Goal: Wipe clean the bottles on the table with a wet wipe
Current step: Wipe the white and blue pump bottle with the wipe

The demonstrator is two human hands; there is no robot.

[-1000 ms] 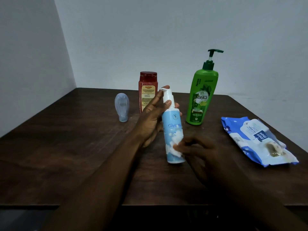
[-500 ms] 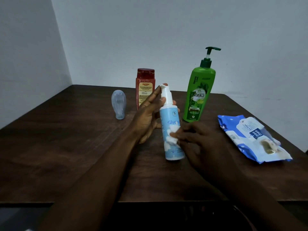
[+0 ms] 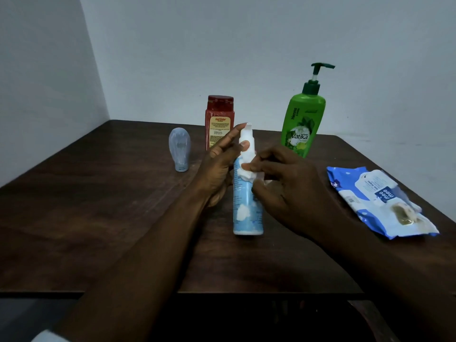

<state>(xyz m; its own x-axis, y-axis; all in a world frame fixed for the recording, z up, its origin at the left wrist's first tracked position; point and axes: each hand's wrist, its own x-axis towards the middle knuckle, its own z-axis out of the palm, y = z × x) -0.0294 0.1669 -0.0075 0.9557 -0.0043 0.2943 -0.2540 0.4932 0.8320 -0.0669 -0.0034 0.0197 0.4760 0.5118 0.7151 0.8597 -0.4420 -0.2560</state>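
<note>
Head view: blue bottle stands upright on the desk; left hand grips its neck, right hand pinches a wipe against its shoulder. Behind it: red bottle, green bottle; pack to its right

Left hand and right hand, both bare. Left forearm uncovered along nearly its whole length, slim, tapering toward the wrist. Down in the bottom-left corner, just a sliver of sleeve: pale, whitish-grey, with a soft rounded edge, cut off by the frame. Right forearm bare as well, right out to the frame edge, broader in view and sunk in shadow. Nails trimmed short on left thumb and forefinger. Too dim down low for finer detail.
</note>
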